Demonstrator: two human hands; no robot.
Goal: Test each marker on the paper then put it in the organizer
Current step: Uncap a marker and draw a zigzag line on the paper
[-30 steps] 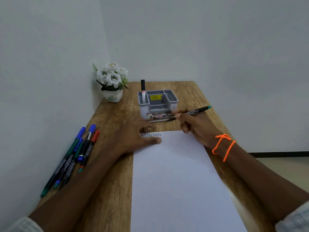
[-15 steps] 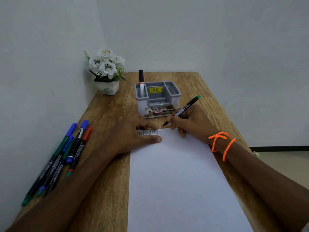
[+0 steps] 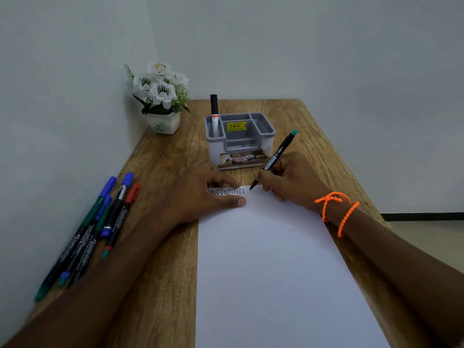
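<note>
The paper (image 3: 276, 272) is lying on the table (image 3: 160, 285), the organizer (image 3: 239, 144) sitting just behind it with one marker (image 3: 214, 114) standing in its left compartment. Loose markers (image 3: 95, 229) are lying left; a flower pot (image 3: 164, 123) is sitting far left.

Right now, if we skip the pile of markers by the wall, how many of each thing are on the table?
Markers: 2, the green-ended marker in the right hand and the black-capped marker standing in the organizer
Organizer: 1
Sheet of paper: 1
Flower pot: 1
Total: 5
</note>
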